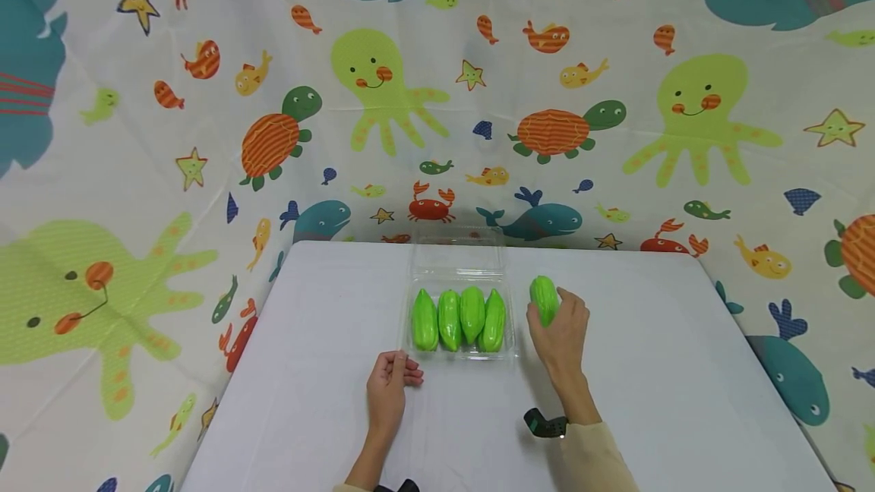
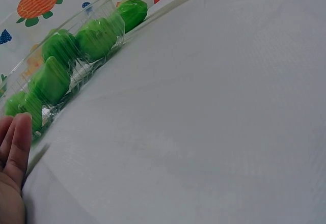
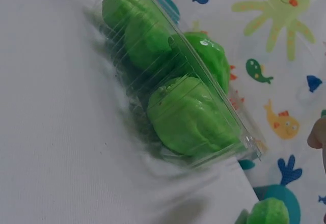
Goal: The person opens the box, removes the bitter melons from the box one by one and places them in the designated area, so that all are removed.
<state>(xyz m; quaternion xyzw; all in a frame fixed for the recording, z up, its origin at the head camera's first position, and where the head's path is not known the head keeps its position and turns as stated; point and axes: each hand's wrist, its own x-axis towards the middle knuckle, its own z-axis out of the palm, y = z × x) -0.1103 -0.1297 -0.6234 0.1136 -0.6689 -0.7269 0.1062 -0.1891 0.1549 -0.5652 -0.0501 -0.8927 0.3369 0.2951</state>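
My right hand (image 1: pixel 562 329) is right of the clear plastic box, thumb and fingers on either side of a bright green, ridged, cucumber-like vegetable (image 1: pixel 544 299). In the right wrist view that green vegetable (image 3: pixel 268 213) shows at the bottom, with part of the hand (image 3: pixel 318 135) at the right edge. The clear box (image 1: pixel 410 348) has its lid tipped back. Several similar green vegetables (image 1: pixel 449 320) lie in it side by side. My left hand (image 1: pixel 388 393) rests by the box's near left corner, fingers loosely extended, holding nothing. In the left wrist view its fingers (image 2: pixel 19 145) are near the box wall.
The clear lid (image 1: pixel 458 253) lies behind the box near the table's far edge. A white cloth-covered table (image 1: pixel 307 325) bears everything. Behind and at the sides hangs a sea-animal printed curtain (image 1: pixel 410 97).
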